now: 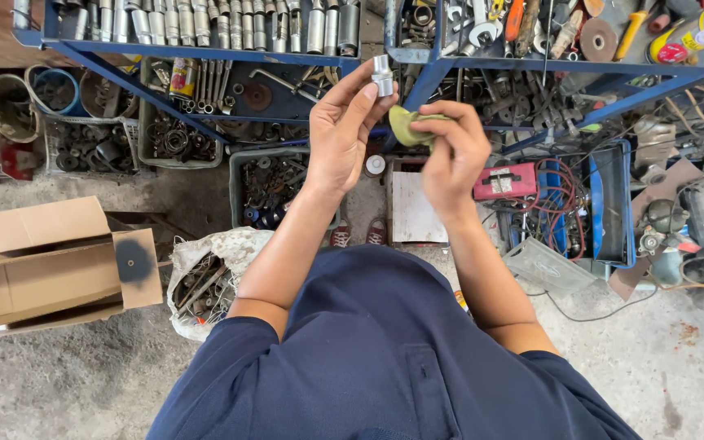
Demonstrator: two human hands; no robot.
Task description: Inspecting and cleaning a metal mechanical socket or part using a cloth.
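While standing over a cluttered workshop floor: left hand raised, thumb and fingertips pinched on a small silver socket, held upright just in front of the blue metal rack. Right hand beside it, fingers curled closed around a yellow-green rag, the cloth bunched just below and to the right of the socket, near it but whether touching cannot be told. Both forearms reaching up from a dark blue shirt. On the rack's top shelf, a row of long silver sockets standing side by side; further right, wrenches and a spray can lying on its side. Below the hands, a grey crate of metal parts, a small red box and coiled red wire. At left on the concrete, an open cardboard box; just beside it, a white sack holding rusty tools. Red shoes visible between the arms.
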